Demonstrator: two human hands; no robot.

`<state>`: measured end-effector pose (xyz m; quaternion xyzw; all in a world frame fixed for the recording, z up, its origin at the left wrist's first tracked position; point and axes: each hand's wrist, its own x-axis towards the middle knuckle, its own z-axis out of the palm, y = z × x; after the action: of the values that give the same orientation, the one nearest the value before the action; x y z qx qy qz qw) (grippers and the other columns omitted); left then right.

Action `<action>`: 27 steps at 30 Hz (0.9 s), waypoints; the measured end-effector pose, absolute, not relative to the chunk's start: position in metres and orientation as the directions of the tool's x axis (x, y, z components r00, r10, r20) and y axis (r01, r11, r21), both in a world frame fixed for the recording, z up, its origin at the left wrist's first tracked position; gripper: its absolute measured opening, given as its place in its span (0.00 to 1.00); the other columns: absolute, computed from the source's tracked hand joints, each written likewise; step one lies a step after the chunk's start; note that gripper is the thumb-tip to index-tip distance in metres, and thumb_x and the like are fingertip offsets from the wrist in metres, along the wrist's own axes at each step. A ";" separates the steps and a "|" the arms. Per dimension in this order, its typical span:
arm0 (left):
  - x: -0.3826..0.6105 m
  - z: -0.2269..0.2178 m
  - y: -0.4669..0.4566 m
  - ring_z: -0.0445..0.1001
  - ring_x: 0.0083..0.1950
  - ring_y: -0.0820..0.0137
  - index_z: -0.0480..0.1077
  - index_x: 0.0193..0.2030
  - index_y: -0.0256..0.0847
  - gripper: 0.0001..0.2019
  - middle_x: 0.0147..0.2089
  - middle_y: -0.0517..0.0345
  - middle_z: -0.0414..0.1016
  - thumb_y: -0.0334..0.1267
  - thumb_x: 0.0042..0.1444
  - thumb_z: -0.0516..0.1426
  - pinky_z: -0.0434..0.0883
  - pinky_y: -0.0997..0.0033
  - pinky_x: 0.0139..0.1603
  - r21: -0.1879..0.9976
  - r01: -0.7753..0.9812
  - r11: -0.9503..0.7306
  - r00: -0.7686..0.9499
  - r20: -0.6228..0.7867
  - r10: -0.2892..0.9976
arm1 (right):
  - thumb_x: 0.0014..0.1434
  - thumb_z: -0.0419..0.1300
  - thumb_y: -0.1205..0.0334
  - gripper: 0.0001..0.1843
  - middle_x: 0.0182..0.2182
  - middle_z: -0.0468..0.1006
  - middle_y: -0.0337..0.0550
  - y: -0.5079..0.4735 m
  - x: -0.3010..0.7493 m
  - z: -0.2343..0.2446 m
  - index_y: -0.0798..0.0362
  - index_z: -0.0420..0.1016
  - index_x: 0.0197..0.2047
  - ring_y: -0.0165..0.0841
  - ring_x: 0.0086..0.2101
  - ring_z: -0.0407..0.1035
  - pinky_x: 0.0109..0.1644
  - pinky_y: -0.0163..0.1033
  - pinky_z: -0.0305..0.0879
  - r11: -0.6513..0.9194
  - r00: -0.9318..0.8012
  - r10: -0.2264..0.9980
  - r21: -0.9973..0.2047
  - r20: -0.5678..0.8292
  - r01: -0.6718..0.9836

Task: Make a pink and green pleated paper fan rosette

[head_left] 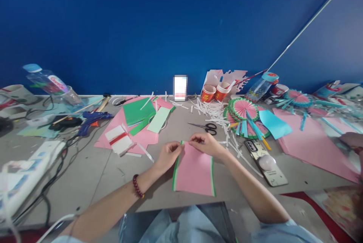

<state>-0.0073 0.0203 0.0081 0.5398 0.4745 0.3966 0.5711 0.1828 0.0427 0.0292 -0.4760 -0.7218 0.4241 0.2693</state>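
Note:
A pink paper sheet (195, 171) with green and pale strips down its left and right sides lies in front of me at the table's front edge. My left hand (169, 155) pinches its upper left corner between thumb and fingers. Close to the middle of the same top edge, my right hand (208, 145) is closed on the paper with its fingertips. Scissors (205, 126) with black handles lie just beyond my right hand. Left of the hands are a pale green paper piece (159, 120), green sheets (138, 110) and a white packet with a red band (119, 140).
Right: pleated watermelon-like paper fans (244, 110), white paper scraps (211, 110), red paper cups (208, 93), a phone (276, 173), pink sheets (309, 141) and another person's hand (351, 140). Left: a blue glue gun (92, 120), cables, a power strip (31, 175) and a bottle (48, 80).

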 end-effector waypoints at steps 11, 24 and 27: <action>-0.016 0.000 0.029 0.59 0.23 0.77 0.70 0.25 0.37 0.16 0.21 0.64 0.63 0.49 0.48 0.60 0.58 0.76 0.24 0.939 -0.298 0.171 -0.013 -0.183 0.983 | 0.54 0.57 0.47 0.17 0.26 0.74 0.38 0.058 0.208 0.027 0.52 0.74 0.36 0.29 0.26 0.66 0.28 0.32 0.58 -0.130 -0.239 0.961 -0.990 -0.138 0.051; -0.016 0.005 0.027 0.55 0.17 0.79 0.57 0.20 0.41 0.21 0.18 0.68 0.51 0.53 0.52 0.56 0.58 0.77 0.17 0.976 -0.205 0.073 -0.032 -0.081 0.996 | 0.42 0.67 0.55 0.21 0.26 0.76 0.35 0.062 0.217 0.030 0.50 0.70 0.40 0.28 0.22 0.70 0.24 0.31 0.64 -0.285 -0.165 0.953 -0.937 -0.254 -0.201; -0.016 0.007 0.026 0.56 0.17 0.79 0.58 0.19 0.40 0.21 0.18 0.67 0.53 0.54 0.51 0.57 0.60 0.76 0.17 0.983 -0.164 0.080 -0.009 -0.083 0.997 | 0.42 0.66 0.53 0.19 0.24 0.74 0.35 0.065 0.222 0.028 0.50 0.70 0.37 0.28 0.22 0.68 0.24 0.31 0.62 -0.264 -0.107 0.963 -0.948 -0.248 -0.177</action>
<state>-0.0158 0.0255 0.0070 0.4326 0.4812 0.5223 0.5555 0.2221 0.0653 0.0285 -0.4894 -0.4015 0.6263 0.4550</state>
